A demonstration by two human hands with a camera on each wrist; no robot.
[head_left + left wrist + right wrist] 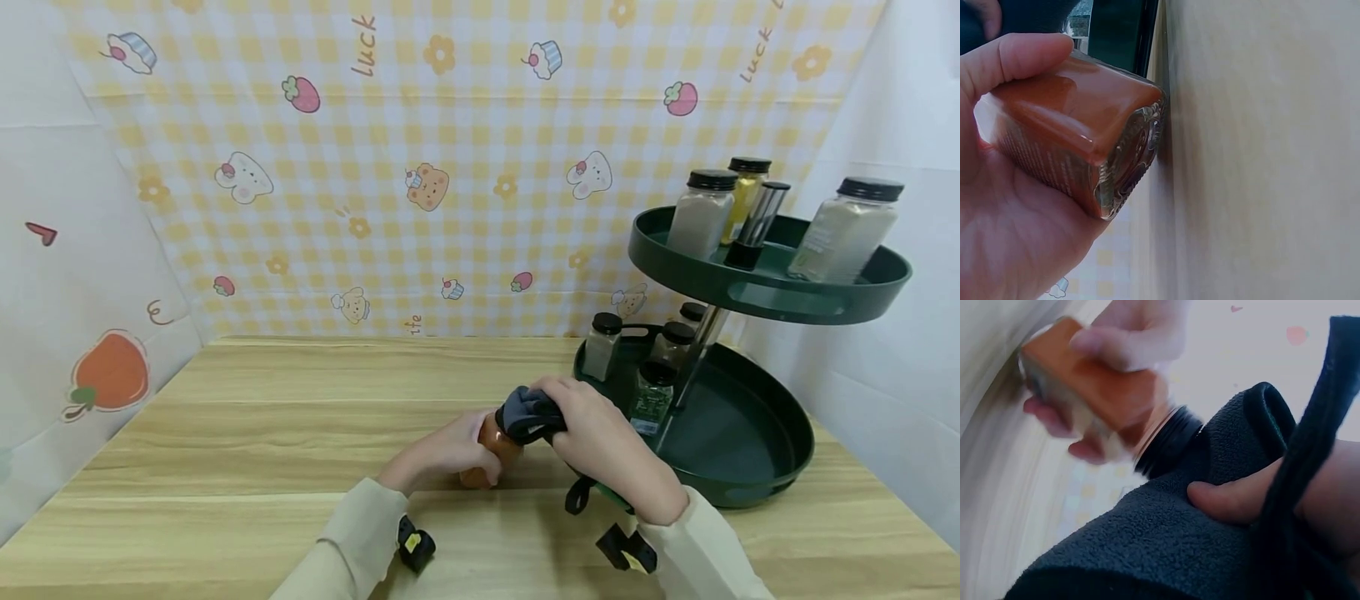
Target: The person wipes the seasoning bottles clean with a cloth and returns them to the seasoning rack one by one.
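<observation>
My left hand (450, 454) grips a square glass jar (1079, 115) of orange-brown powder, thumb on one side and fingers on the other. In the left wrist view the jar is tilted, its glass base facing the table. Its black ribbed lid (1169, 440) shows in the right wrist view, right against a dark grey cloth (1210, 456). My right hand (592, 429) holds this fleecy cloth bunched over the lid end, thumb pressed on its top. A loop of the cloth's black edging hangs below the right hand.
A two-tier dark green round rack (750, 400) stands at the right, close to my right hand. Its upper tray bears several black-lidded jars, including a clear jar (847, 229). On the lower tray, a jar with green contents (651, 400) stands among others. A patterned curtain (450, 167) hangs behind the table.
</observation>
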